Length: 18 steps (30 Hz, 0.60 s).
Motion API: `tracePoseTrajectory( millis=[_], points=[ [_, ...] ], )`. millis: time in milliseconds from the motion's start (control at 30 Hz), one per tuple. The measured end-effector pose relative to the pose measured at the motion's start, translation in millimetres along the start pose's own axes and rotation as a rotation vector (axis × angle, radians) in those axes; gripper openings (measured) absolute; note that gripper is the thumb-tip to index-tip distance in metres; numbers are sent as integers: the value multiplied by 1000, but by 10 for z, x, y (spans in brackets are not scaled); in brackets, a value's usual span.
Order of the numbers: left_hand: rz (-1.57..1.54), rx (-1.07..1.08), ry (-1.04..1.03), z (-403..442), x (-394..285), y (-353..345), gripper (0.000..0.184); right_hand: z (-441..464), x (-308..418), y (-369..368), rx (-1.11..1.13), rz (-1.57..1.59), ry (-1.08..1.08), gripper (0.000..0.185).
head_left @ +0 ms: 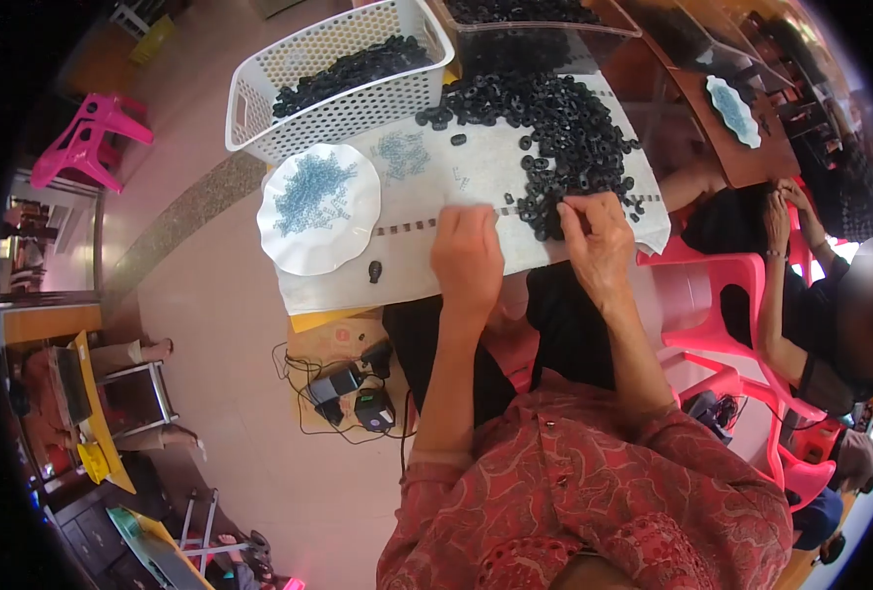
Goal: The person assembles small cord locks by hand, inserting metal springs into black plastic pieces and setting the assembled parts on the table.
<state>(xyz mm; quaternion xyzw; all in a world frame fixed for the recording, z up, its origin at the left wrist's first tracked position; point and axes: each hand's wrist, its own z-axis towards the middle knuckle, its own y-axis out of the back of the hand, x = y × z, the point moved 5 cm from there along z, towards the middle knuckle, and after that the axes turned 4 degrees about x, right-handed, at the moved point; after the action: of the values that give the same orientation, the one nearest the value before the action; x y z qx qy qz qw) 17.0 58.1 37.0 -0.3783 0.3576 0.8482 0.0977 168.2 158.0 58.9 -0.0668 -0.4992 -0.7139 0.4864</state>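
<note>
My left hand (468, 258) is closed above the front of the white-covered table, its fingers curled together; what they hold, if anything, is hidden. To its right, my right hand (602, 246) pinches thumb and fingers together at the near edge of a pile of small black ring-like parts (569, 128). Whatever is in that pinch cannot be made out. On the left, a scalloped white plate (360, 228) holds many tiny pale metal springs (310, 192). More loose springs (401, 155) lie beside the plate, and a few (461, 178) lie beyond my left hand. One dark oval piece (375, 271) sits near the front edge.
A white perforated basket (358, 120) of black parts stands at the back left, beside a clear bin (544, 31). Cables and black adapters (373, 408) lie below the table. Another person sits at the right by a pink chair (717, 295). A pink stool (92, 143) stands far left.
</note>
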Motion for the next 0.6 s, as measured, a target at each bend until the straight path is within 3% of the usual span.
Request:
tracePoseTrajectory(
  millis=[333, 600],
  points=[
    [150, 418, -72, 755, 20, -819, 34, -272, -100, 72, 112, 109, -35, 7],
    [277, 324, -136, 627, -16, -782, 17, -304, -75, 13, 126, 153, -28, 8]
  ],
)
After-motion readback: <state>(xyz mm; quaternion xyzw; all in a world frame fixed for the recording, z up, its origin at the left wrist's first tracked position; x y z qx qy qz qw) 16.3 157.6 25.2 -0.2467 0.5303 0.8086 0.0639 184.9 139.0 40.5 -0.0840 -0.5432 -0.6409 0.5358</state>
